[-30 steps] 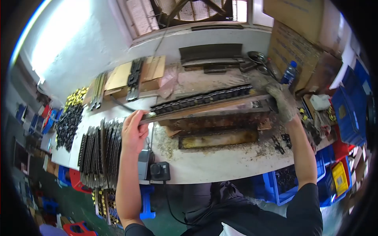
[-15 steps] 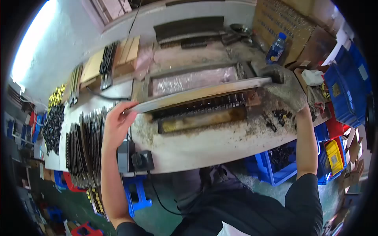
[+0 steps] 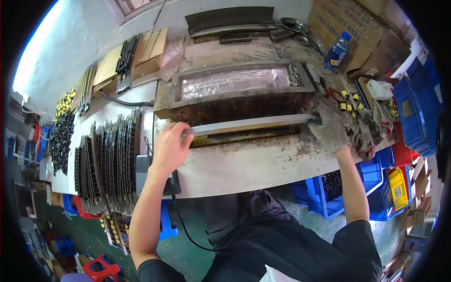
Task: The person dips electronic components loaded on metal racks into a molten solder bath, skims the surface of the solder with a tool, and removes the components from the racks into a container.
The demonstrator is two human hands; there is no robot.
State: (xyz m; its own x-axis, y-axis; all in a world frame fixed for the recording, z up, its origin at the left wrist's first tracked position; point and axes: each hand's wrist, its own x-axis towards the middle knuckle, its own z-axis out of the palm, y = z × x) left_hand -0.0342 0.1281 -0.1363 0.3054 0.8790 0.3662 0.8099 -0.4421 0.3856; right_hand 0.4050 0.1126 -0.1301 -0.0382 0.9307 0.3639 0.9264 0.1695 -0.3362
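A long pale strip [image 3: 249, 124] stretches between my two hands, low over a shallow narrow tray [image 3: 199, 142] with brownish residue. My bare left hand [image 3: 170, 146] pinches the strip's left end between thumb and fingers. At the other end, my right hand [image 3: 329, 129], in a grey work glove, grips the strip. A dark row of small parts shows along the strip's underside, partly hidden by it. Just behind stands a rectangular metal trough [image 3: 244, 104] with a shiny silvery surface inside its frame.
Dark toothed strips [image 3: 108, 160] stand in a row at left, beside a black power adapter [image 3: 173, 184]. A blue-capped bottle [image 3: 338, 50], yellow-and-black parts [image 3: 352, 104] and a spare glove [image 3: 365, 134] lie at right. Blue bins [image 3: 324, 197] sit below the table edge.
Both hands have brought the strip down and towards me, from in front of the trough to low over the shallow tray. The left hand has shifted right along with it.
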